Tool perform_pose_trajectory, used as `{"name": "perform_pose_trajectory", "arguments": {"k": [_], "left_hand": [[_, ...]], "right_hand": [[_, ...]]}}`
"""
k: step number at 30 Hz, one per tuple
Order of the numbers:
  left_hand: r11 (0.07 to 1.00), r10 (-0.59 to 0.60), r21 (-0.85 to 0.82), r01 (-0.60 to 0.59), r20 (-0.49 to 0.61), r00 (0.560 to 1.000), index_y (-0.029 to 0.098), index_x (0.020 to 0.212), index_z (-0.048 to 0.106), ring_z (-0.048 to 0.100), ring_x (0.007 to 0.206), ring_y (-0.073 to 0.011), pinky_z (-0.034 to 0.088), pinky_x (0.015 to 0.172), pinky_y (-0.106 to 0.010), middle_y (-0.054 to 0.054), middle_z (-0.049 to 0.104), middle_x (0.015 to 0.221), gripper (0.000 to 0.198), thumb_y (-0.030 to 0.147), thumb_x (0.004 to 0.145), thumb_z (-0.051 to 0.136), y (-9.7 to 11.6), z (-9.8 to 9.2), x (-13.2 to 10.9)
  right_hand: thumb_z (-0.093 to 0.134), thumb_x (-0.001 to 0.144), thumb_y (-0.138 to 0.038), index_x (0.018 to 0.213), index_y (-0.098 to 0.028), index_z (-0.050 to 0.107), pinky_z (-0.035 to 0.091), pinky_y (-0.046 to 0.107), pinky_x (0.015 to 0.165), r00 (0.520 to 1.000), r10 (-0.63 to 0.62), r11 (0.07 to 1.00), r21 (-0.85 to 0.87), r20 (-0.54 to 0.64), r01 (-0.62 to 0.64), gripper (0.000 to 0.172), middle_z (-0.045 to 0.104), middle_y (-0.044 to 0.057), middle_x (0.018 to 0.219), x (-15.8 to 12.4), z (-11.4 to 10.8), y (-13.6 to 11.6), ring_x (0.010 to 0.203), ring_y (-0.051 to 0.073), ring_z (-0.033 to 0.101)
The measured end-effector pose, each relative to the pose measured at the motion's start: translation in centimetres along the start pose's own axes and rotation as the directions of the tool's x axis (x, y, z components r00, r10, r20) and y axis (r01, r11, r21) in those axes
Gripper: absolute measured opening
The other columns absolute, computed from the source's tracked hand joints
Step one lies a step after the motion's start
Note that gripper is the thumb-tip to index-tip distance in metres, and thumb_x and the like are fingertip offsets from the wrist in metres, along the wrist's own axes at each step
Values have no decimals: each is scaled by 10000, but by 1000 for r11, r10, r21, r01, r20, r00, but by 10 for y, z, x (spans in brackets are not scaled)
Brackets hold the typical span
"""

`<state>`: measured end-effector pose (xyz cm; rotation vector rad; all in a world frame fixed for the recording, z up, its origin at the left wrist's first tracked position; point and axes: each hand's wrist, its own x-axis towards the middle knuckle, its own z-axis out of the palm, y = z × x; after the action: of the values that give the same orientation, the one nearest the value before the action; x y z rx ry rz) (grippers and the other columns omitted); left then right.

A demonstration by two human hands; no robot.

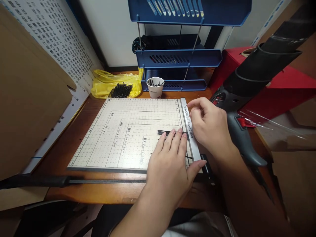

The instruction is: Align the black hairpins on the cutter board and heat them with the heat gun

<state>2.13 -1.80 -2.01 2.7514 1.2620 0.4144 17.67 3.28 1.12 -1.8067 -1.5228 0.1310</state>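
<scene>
- In the head view, the left hand (170,154) lies palm down on the board of a paper cutter (98,138), with its four fingers straight and close together.
- Under these fingertips is a bundle of thin black strips (161,132); its left end comes out beyond the fingers, and its other end points to the metal rail (190,128) on the right side of the board.
- The thumb of the left hand is spread away from the fingers and reaches across the lower part of this rail.
- The right hand (209,123) is at the outer side of the rail, its fingers curled, the thumb and the forefinger near each other; I cannot tell if something thin is pinched between them.
- The cutter's long arm (106,181) is down, along the near edge of the board, with its black handle to the left.
- Behind the board, a pile of black strips (120,90) lies at a yellow plastic bag (98,84).
- Just beside, to the right, a white paper cup (155,92) holds short black pieces, in front of a blue tiered rack (177,58).
- All this is on a brown wooden table (98,196).
</scene>
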Motion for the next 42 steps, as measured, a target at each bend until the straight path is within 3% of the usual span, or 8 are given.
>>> {"name": "perform_pose_trajectory", "arguments": {"k": [7, 15, 22, 30, 35, 38, 40, 42], "left_hand": [[1000, 19, -24, -20, -13, 1000, -25, 1515, 437, 360, 1511, -317, 374, 1233, -479, -202, 407, 1599, 887, 668, 1049, 135, -1, 0, -2], [998, 51, -34, -51, 1, 999, 35, 1434, 555, 346, 1514, -344, 376, 1228, -504, -204, 429, 1590, 840, 707, 1024, 264, -4, -2, -1], [998, 56, -29, -56, 17, 998, 42, 1458, 538, 333, 1519, -348, 369, 1232, -497, -160, 429, 1600, 818, 680, 1041, 240, -3, -1, -1], [995, 59, -81, -60, -12, 998, 61, 1504, 484, 363, 1515, -267, 346, 1251, -456, -106, 416, 1610, 811, 657, 1059, 161, -5, -1, -5], [988, 77, -128, -81, -35, 996, 67, 1495, 496, 370, 1512, -273, 315, 1263, -458, -97, 447, 1596, 753, 622, 1076, 207, -4, -1, -6], [979, 88, -172, -108, -117, 989, 59, 1482, 501, 376, 1507, -280, 306, 1256, -477, -105, 494, 1570, 682, 552, 1099, 229, -7, -7, -3], [977, 70, -185, -108, -200, 977, 82, 1406, 579, 425, 1469, -290, 272, 1257, -511, -102, 574, 1505, 512, 407, 1117, 311, -15, -14, 2], [977, 32, -196, -81, -244, 969, 125, 1238, 690, 541, 1332, -296, 322, 1208, -533, -91, 678, 1355, 318, 238, 1074, 443, -27, -23, 10]], "right_hand": [[424, 906, -170, 1042, -191, 678, 456, 333, 755, 1000, -13, 1000, 7, -24, 13, 289, 736, 65, 916, 0, -1, 0, 821, 223, 675], [421, 905, -162, 1099, -191, 642, 464, 334, 757, 998, -34, 999, 28, -44, 35, 296, 722, 67, 928, -1, 2, -1, 844, 222, 674], [416, 919, -155, 1158, -188, 620, 469, 350, 779, 1000, 5, 999, 49, -22, -4, 315, 721, 75, 959, 0, 2, -3, 880, 231, 679], [435, 906, -162, 1138, -196, 621, 463, 352, 778, 1000, 5, 999, 54, -26, -4, 300, 708, 69, 923, -2, 2, -4, 845, 226, 667], [459, 901, -167, 1126, -198, 640, 472, 346, 792, 999, -11, 997, 79, -33, 13, 290, 716, 57, 921, -1, 4, 3, 830, 213, 671], [508, 875, -181, 1105, -202, 658, 471, 344, 813, 997, -28, 995, 89, -72, 34, 276, 729, 42, 927, 0, 7, 7, 800, 200, 662], [532, 861, -189, 1099, -200, 669, 467, 339, 813, 996, -30, 996, 83, -88, 37, 275, 730, 35, 921, 1, 8, 8, 758, 185, 643], [540, 858, -198, 1093, -193, 679, 462, 333, 801, 996, -23, 997, 74, -90, 29, 274, 722, 35, 900, 1, 9, 7, 717, 171, 619]]}}
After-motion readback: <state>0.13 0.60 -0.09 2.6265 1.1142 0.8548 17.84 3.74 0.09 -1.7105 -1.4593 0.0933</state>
